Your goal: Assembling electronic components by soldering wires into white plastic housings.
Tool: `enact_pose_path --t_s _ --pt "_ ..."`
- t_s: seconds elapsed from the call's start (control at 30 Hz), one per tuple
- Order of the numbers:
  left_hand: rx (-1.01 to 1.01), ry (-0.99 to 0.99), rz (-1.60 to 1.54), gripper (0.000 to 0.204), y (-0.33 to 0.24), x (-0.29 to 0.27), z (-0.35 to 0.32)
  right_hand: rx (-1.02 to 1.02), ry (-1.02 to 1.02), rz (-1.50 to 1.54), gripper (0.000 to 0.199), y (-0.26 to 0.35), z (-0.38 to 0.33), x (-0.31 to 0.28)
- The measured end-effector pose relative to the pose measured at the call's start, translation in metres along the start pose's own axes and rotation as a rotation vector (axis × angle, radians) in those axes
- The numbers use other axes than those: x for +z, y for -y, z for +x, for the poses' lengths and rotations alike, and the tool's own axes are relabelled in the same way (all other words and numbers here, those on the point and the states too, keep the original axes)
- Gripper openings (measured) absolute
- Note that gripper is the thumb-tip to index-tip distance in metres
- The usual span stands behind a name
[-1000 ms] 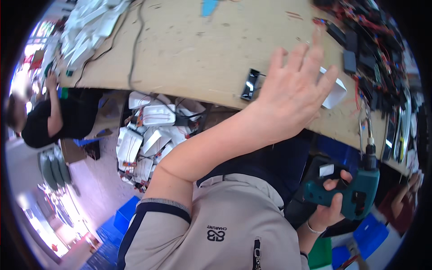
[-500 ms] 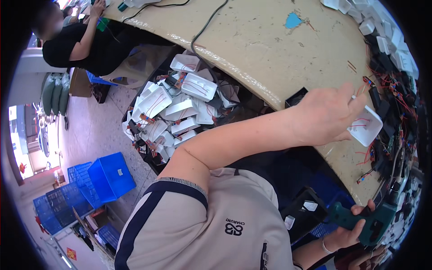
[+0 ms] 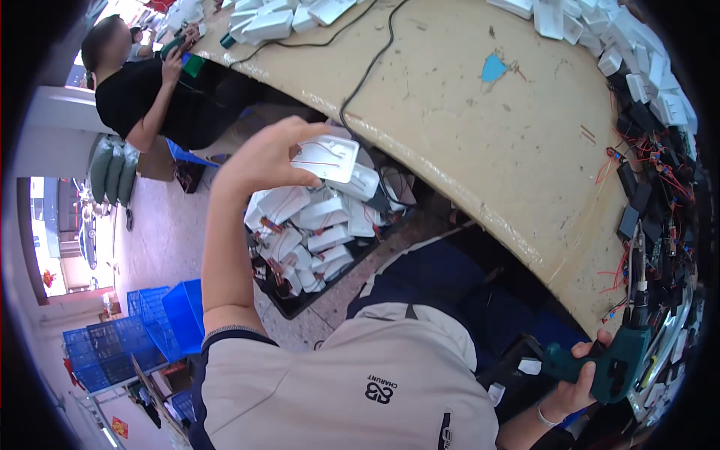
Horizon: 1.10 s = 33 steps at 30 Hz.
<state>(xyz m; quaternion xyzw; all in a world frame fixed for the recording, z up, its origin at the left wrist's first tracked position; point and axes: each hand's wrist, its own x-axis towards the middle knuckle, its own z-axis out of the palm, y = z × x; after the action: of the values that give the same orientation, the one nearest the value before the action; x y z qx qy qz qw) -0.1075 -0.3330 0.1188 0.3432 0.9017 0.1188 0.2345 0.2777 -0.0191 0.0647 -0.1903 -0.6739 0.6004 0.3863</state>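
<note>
My left hand is raised to my left and holds a flat white plastic housing with thin red wires on it. It hangs just above a dark tray on the floor that is piled with several similar white housings. My right hand grips a teal electric screwdriver at the lower right, its bit pointing up beside the table edge.
A worn beige table curves across the top, with black cables, white housings along its far rim and black parts with red wires at the right. Another person in black sits at the upper left. Blue crates stand on the floor at the left.
My left hand has swung from the table's right side over to the left with the white housing, and is now over the floor tray. My right hand still holds the screwdriver.
</note>
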Motion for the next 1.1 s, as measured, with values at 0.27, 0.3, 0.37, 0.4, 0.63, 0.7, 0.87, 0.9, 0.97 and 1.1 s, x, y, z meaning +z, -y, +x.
enact_pose_path --t_s 0.27,0.3,0.37,0.4,0.63,0.7,0.87,0.9,0.97,1.1 --pt "-0.015 0.035 -0.092 0.081 0.076 0.08 0.026 0.034 -0.071 -0.056 0.056 0.009 -0.004 0.027" --pt "-0.005 0.025 -0.091 0.081 0.072 0.076 0.025 0.051 -0.066 -0.057 0.057 0.01 -0.005 0.029" --pt "-0.04 0.062 -0.138 0.081 0.068 0.068 0.023 0.077 -0.073 -0.075 0.059 0.011 -0.004 0.032" --pt "-0.034 0.054 -0.137 0.081 0.071 0.068 0.021 0.067 -0.075 -0.074 0.059 0.011 -0.004 0.034" --pt "-0.108 -0.038 -0.365 0.045 0.083 0.017 0.021 0.109 -0.13 -0.032 0.061 0.007 -0.002 0.038" --pt "-0.146 -0.225 -0.425 0.044 0.071 -0.019 0.037 0.122 -0.105 -0.037 0.057 0.012 -0.004 0.035" --pt "0.008 -0.883 0.053 0.086 0.062 -0.08 0.134 0.09 -0.124 -0.019 0.057 -0.003 0.002 0.036" --pt "0.015 -0.883 0.054 0.086 0.062 -0.089 0.154 0.104 -0.127 -0.046 0.058 -0.003 0.004 0.038" --pt "-0.18 -0.867 0.274 0.103 0.065 -0.103 0.193 0.12 -0.143 -0.081 0.058 -0.002 0.006 0.043" --pt "-0.275 -0.789 0.258 0.106 0.098 -0.115 0.248 0.164 -0.206 -0.106 0.058 0.0 0.009 0.051"
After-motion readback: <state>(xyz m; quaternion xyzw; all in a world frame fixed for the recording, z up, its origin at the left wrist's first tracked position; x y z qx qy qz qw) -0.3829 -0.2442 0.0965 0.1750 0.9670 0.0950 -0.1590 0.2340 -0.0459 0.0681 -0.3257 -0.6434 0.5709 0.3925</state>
